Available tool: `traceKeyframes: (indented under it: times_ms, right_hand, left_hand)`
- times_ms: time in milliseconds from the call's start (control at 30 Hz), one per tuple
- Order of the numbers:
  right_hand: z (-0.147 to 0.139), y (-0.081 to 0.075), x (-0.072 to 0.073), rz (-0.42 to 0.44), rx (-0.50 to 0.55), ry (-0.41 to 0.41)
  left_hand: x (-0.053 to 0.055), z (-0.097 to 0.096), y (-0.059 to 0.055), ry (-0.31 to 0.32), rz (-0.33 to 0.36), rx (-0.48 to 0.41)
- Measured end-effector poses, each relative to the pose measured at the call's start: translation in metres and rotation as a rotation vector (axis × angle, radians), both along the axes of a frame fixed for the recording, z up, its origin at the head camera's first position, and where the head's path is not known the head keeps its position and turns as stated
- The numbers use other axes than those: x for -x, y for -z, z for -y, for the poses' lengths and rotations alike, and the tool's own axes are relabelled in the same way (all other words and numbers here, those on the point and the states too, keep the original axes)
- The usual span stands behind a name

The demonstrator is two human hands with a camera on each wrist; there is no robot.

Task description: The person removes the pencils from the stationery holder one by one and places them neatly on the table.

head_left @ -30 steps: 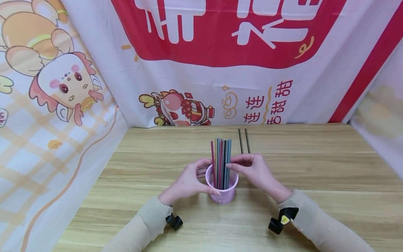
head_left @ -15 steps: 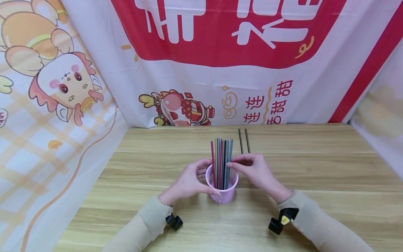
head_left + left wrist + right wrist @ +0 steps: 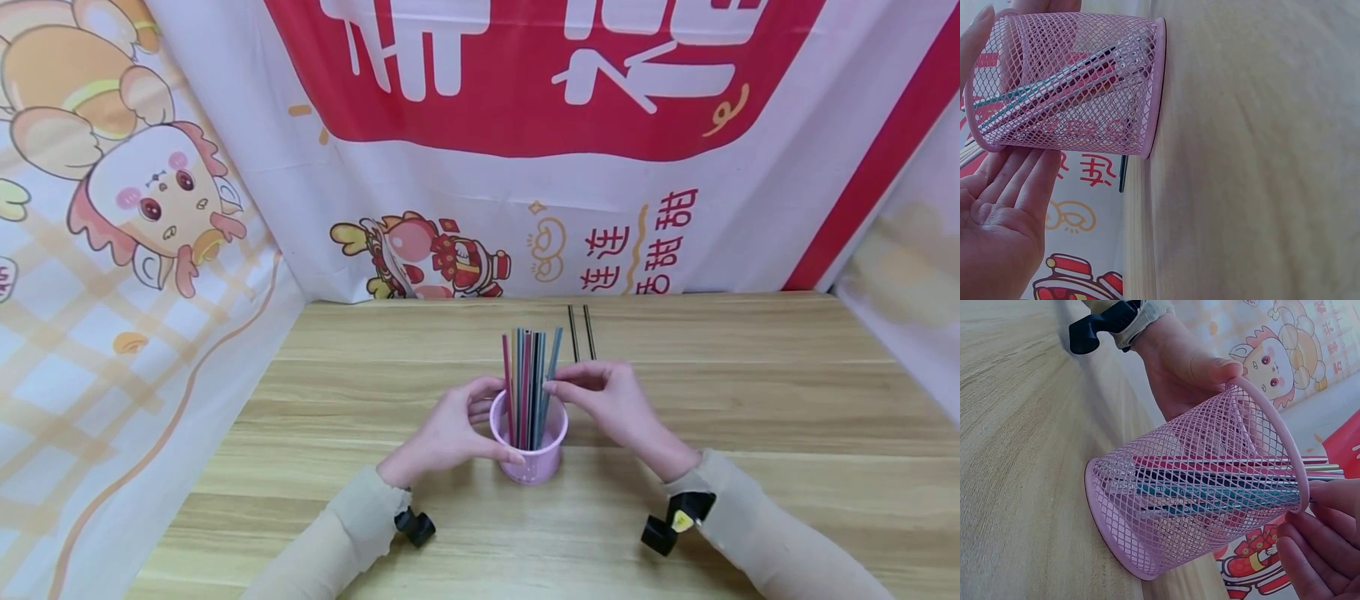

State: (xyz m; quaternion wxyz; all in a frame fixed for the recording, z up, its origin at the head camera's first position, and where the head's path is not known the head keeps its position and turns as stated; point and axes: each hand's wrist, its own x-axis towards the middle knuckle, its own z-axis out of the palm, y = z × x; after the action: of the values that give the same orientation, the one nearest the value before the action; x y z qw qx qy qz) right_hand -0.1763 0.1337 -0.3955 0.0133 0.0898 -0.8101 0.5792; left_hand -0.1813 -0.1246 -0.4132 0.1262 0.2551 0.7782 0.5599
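Observation:
A pink mesh pen holder (image 3: 531, 469) stands upright on the wooden table, with several thin coloured sticks (image 3: 1222, 487) standing in it; their exact kind is not clear. My left hand (image 3: 446, 427) holds the holder from the left, thumb (image 3: 1219, 370) at the near rim and fingers behind it. On the other side, my right hand (image 3: 611, 404) pinches a blue-grey stick (image 3: 556, 348) between thumb and fingertips above the rim. That stick leans right, apart from the bunch at its top. Its lower end is still inside the holder.
Two dark, slim sticks (image 3: 588, 333) lie side by side on the table (image 3: 750, 375) beyond my right hand. A printed cloth (image 3: 285, 208) hangs along the table's back edge, and another printed cloth (image 3: 172, 333) covers the left side.
The top of the blue-grey stick has tilted right, away from the bunch, as my right hand moved slightly right and up. My left hand and the holder have stayed in place.

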Motion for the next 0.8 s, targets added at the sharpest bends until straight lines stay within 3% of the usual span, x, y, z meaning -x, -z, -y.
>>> traceKeyframes:
  times_ms: [800]
  right_hand:
    - [-0.004, -0.012, 0.003, 0.028, 0.142, -0.062]
  left_hand:
    - [0.001, -0.001, 0.001, 0.002, 0.003, -0.012]
